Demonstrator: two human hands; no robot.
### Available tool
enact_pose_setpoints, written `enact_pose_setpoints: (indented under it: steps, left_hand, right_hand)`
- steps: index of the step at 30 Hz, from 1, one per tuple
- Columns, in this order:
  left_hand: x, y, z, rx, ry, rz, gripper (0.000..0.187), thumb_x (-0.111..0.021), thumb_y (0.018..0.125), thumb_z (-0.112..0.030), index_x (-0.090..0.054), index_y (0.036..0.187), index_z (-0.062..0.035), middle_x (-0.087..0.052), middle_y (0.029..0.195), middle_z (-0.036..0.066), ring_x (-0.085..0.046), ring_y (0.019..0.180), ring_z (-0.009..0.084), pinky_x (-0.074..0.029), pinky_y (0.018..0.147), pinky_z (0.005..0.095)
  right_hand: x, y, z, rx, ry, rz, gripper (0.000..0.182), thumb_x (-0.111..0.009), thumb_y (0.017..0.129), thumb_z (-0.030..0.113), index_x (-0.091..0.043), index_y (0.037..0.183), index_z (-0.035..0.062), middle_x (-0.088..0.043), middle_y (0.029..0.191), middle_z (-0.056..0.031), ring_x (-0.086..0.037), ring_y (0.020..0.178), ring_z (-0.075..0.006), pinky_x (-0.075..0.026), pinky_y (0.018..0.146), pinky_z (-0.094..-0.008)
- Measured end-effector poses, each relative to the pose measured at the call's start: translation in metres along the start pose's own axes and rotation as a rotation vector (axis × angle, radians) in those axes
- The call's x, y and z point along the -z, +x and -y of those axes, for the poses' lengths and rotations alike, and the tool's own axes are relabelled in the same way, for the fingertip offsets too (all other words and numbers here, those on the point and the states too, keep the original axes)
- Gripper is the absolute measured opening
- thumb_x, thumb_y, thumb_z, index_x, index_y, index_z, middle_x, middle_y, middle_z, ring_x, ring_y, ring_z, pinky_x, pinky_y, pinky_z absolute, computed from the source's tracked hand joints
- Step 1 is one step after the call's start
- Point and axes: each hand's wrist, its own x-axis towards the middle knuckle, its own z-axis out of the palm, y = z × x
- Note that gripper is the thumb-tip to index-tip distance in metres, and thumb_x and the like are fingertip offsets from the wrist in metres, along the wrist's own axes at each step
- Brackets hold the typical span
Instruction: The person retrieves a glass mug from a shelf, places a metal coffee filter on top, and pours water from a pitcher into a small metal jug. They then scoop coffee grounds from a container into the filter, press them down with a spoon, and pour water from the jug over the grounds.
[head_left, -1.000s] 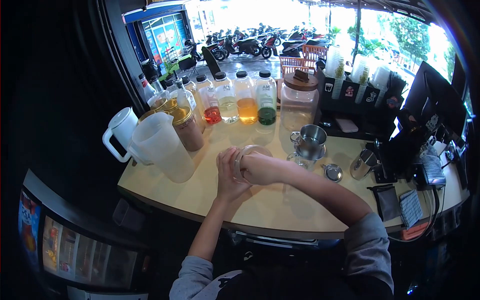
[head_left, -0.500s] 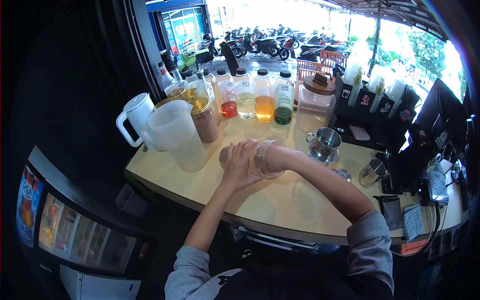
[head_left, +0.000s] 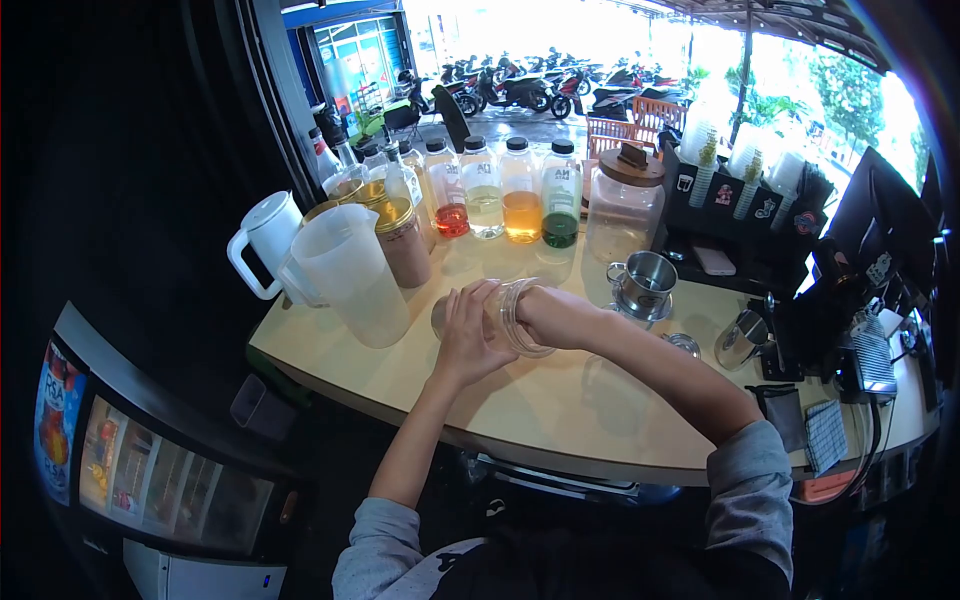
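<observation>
A clear jar [head_left: 515,318] lies tipped on its side above the counter, its mouth facing right. My left hand [head_left: 468,332] is wrapped round the jar's body. My right hand [head_left: 545,315] reaches into the mouth, its fingers inside and hidden, so what they hold cannot be made out. To the left stands a frosted pitcher [head_left: 350,280]. Right of my right hand, a metal drip filter [head_left: 643,280] sits on a glass.
Bottles of coloured liquid [head_left: 521,205], a wooden-lidded jar [head_left: 626,205] and a brown-filled jar [head_left: 405,245] line the back. A white jug [head_left: 272,235] is at the left. At the right are a metal cup [head_left: 741,340], a cup rack [head_left: 730,210] and cloths [head_left: 825,437].
My right hand has drawn back slightly out of the jar, showing more of the hand at the mouth. The whole view has shifted a little.
</observation>
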Motion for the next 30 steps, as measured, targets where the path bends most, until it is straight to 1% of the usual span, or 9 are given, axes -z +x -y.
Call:
enact_pose_setpoints:
  steps: [5,10,12,13,14,16,17,19,30]
  left_hand:
    - [0.0,0.0,0.0,0.033,-0.007,-0.021,0.094,-0.083,0.047,-0.023,-0.034,0.126,-0.0112,-0.043,0.125,0.01,-0.04,0.121,0.0298,-0.022,0.106,0.0549]
    - [-0.008,0.001,0.0,0.089,-0.101,-0.136,0.098,-0.085,0.044,-0.018,-0.033,0.126,-0.0079,-0.042,0.121,0.013,-0.042,0.116,0.0331,-0.03,0.102,0.047]
    - [-0.017,0.0,0.004,0.101,-0.143,-0.173,0.098,-0.085,0.043,-0.016,-0.033,0.126,-0.0071,-0.042,0.121,0.013,-0.042,0.115,0.0328,-0.032,0.102,0.0444]
    - [-0.02,0.0,0.003,0.116,-0.181,-0.213,0.099,-0.086,0.043,-0.014,-0.032,0.126,-0.0062,-0.041,0.121,0.013,-0.042,0.115,0.0326,-0.034,0.101,0.0418]
    - [-0.023,0.001,0.002,0.112,-0.185,-0.21,0.099,-0.086,0.043,-0.014,-0.032,0.126,-0.0062,-0.041,0.121,0.013,-0.042,0.115,0.0326,-0.034,0.101,0.0418]
    - [-0.028,0.002,-0.002,0.139,-0.288,-0.276,0.1,-0.085,0.043,-0.01,-0.032,0.126,-0.0053,-0.039,0.121,0.013,-0.042,0.116,0.0316,-0.036,0.101,0.0396]
    - [-0.029,0.003,-0.004,0.136,-0.292,-0.274,0.1,-0.085,0.043,-0.01,-0.032,0.126,-0.0053,-0.039,0.121,0.013,-0.042,0.116,0.0316,-0.036,0.101,0.0396]
    - [-0.031,0.005,-0.008,0.164,-0.31,-0.295,0.099,-0.085,0.044,-0.007,-0.031,0.127,-0.0042,-0.037,0.123,0.013,-0.041,0.117,0.0307,-0.036,0.101,0.0381]
    - [-0.045,0.013,-0.008,0.18,-0.394,-0.301,0.101,-0.085,0.046,-0.005,-0.028,0.13,-0.0039,-0.035,0.124,0.013,-0.039,0.12,0.0288,-0.036,0.102,0.0379]
  right_hand:
    - [0.014,-0.007,0.001,-0.015,0.028,-0.04,0.015,-0.055,0.07,0.0,-0.064,0.082,-0.0009,-0.063,0.083,-0.0196,-0.06,0.08,-0.0335,-0.049,0.073,-0.0383]
    - [0.051,-0.024,0.022,-0.129,0.131,-0.122,0.02,-0.051,0.07,-0.001,-0.065,0.084,-0.0049,-0.063,0.074,-0.0213,-0.062,0.07,-0.0334,-0.05,0.067,-0.0361]
    - [0.063,-0.031,0.027,-0.212,0.216,-0.155,0.019,-0.053,0.072,0.001,-0.065,0.085,-0.0051,-0.064,0.073,-0.0204,-0.063,0.067,-0.0306,-0.05,0.066,-0.0338]
    - [0.066,-0.034,0.027,-0.23,0.222,-0.176,0.018,-0.054,0.072,0.002,-0.066,0.084,-0.0046,-0.065,0.073,-0.0187,-0.063,0.065,-0.0261,-0.05,0.064,-0.0324]
    - [0.067,-0.037,0.024,-0.235,0.221,-0.18,0.018,-0.054,0.072,0.002,-0.066,0.084,-0.0046,-0.065,0.073,-0.0187,-0.063,0.065,-0.0261,-0.05,0.064,-0.0324]
    - [0.067,-0.042,0.016,-0.275,0.285,-0.208,0.015,-0.057,0.075,0.003,-0.067,0.086,-0.0033,-0.065,0.071,-0.0115,-0.06,0.062,-0.0141,-0.048,0.062,-0.0266]
    - [0.067,-0.045,0.013,-0.28,0.283,-0.212,0.015,-0.057,0.075,0.003,-0.067,0.086,-0.0033,-0.065,0.071,-0.0115,-0.06,0.062,-0.0141,-0.048,0.062,-0.0266]
    - [0.068,-0.049,0.01,-0.287,0.286,-0.254,0.017,-0.056,0.073,0.003,-0.066,0.084,-0.0041,-0.065,0.072,-0.0167,-0.063,0.06,-0.0209,-0.049,0.06,-0.0299]
    - [0.074,-0.059,0.018,-0.316,0.207,-0.317,0.016,-0.056,0.072,0.003,-0.066,0.083,-0.004,-0.066,0.073,-0.0181,-0.065,0.065,-0.0245,-0.05,0.062,-0.0315]
